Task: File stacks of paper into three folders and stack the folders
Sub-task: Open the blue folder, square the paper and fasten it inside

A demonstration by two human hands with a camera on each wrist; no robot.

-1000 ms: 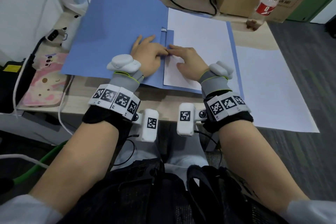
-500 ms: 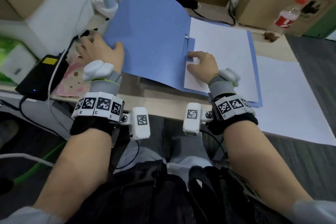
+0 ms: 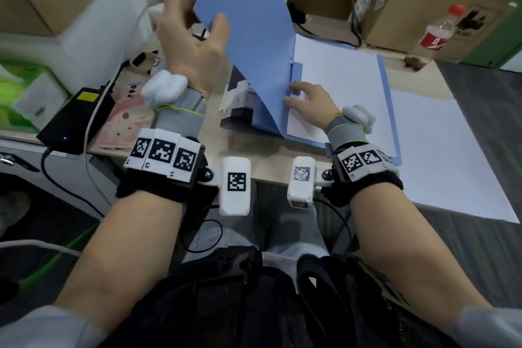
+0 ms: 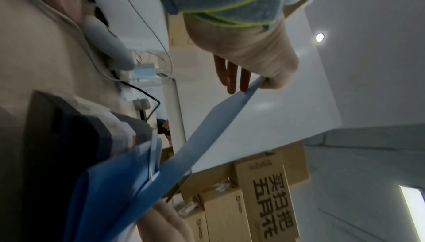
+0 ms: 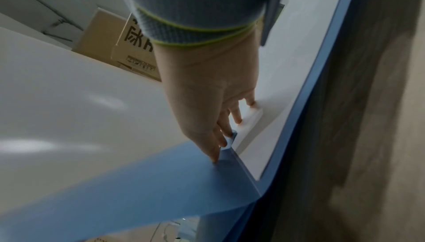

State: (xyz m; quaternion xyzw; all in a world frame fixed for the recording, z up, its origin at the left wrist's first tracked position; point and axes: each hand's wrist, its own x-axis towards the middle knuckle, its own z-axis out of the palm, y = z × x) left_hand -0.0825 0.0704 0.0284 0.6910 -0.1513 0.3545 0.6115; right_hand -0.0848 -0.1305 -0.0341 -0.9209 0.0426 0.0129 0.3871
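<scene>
Closing the folder: left hand [image 3: 188, 37] has the cover [image 3: 248, 22] by its free edge, thumb on the inner face and fingers behind it, pinching lightly in the left wrist view. Cover stands tilted up off the desk, hinged at the spine just beside the right fingertips. Right hand [image 3: 309, 106] lies flat, fingers straight and slightly spread, pressing the paper stack [image 3: 339, 87] and the small blue clip tab [image 3: 296, 76] near the spine.

Step, as I read it: paper is filed in this folder, cover is being swung shut. Next move calls for pulling the right hand clear from under the falling cover without dragging sheets, then laying the cover flat.

Folder back [image 3: 391, 110]: blue, thin, flexes under the lift; shows as a narrow border past the white sheets, away from the right fingers. Sheets look squared up. More blue folder edges [image 3: 262, 121] lie below the raised cover; count unclear. Large white sheet [image 3: 440, 155] lies further out past the right wrist.
</scene>
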